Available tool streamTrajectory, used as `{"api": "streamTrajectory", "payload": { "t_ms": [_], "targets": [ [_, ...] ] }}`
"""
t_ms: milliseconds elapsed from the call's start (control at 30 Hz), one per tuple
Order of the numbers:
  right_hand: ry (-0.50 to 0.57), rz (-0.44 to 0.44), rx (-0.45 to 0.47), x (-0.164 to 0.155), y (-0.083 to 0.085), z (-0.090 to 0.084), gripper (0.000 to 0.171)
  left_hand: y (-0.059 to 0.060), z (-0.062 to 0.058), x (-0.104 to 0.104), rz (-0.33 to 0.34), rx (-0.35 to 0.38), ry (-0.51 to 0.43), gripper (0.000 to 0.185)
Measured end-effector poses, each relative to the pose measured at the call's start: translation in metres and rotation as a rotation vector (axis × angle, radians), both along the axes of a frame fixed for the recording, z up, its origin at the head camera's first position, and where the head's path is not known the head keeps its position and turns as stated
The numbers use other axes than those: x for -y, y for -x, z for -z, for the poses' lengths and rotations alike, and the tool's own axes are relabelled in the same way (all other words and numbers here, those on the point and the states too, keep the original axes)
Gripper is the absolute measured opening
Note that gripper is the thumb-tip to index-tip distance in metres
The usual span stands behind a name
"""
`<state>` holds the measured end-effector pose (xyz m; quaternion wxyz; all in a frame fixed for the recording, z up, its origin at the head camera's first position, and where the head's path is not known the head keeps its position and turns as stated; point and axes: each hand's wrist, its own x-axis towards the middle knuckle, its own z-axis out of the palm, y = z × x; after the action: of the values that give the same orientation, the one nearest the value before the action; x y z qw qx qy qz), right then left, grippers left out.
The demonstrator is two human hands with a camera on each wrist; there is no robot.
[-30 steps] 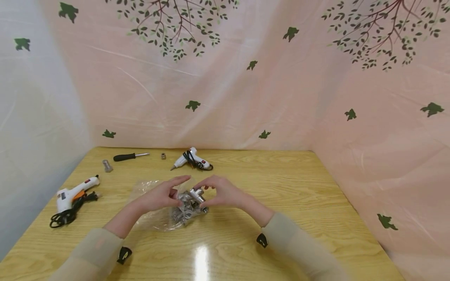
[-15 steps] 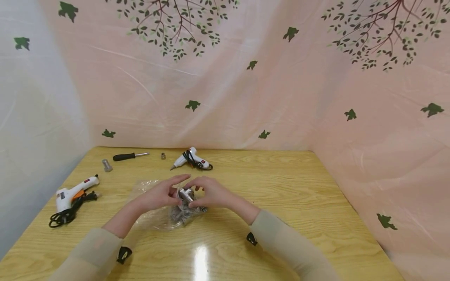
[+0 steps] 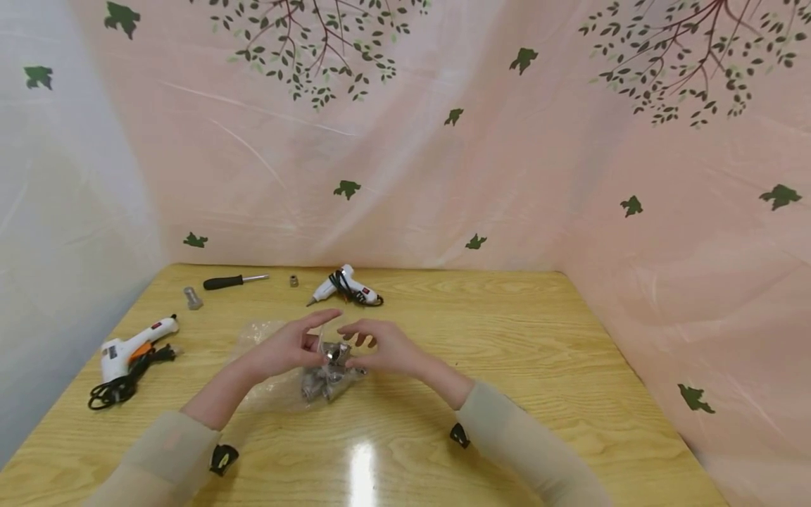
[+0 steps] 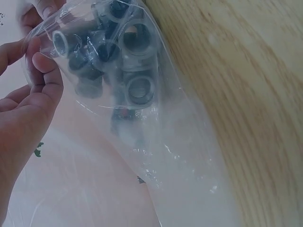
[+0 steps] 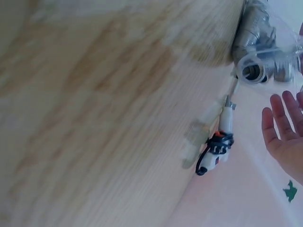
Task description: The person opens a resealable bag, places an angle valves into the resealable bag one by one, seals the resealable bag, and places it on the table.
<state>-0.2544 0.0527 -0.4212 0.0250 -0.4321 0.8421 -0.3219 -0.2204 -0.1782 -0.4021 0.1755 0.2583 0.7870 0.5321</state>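
A clear plastic bag (image 3: 266, 398) lies on the table, with several metal pipe fittings (image 3: 336, 352) inside. My left hand (image 3: 281, 352) pinches the bag's edge at its mouth between thumb and fingers; the left wrist view shows that hand (image 4: 33, 101) beside the round ends of the fittings (image 4: 137, 38). To the right of the mouth is my right hand (image 3: 393, 352), its thumb close to the fittings. Nothing shows in that hand (image 5: 289, 137) in the right wrist view, where the fingers are spread and nearly straight.
At the table's back edge lies a white glue gun (image 3: 348, 287), its cord wrapped round it. Another glue gun (image 3: 127, 355) is at the left. A black-handled screwdriver (image 3: 231, 282), a small metal nut (image 3: 294, 281) and a grey fitting (image 3: 193, 298) lie at the back left.
My right hand has carried a T-shaped metal fitting leftward into the bag's mouth and let it go. Its fingers have since opened and drawn slightly back. The left hand has barely moved.
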Motion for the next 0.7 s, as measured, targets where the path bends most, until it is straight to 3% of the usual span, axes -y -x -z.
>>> {"api": "streamTrajectory", "payload": {
  "t_ms": [267, 467, 700],
  "targets": [
    [0.126, 0.101, 0.031, -0.001, 0.008, 0.002, 0.031, -0.002, -0.002, 0.000, -0.011, 0.019, -0.020, 0.082],
    [0.130, 0.234, 0.112, 0.012, 0.016, 0.009, 0.028, -0.002, -0.002, 0.002, 0.001, 0.027, -0.018, 0.082],
    [0.206, 0.257, 0.216, 0.018, 0.018, 0.013, 0.007, -0.003, -0.002, 0.003, 0.003, 0.026, -0.017, 0.082]
  ]
}}
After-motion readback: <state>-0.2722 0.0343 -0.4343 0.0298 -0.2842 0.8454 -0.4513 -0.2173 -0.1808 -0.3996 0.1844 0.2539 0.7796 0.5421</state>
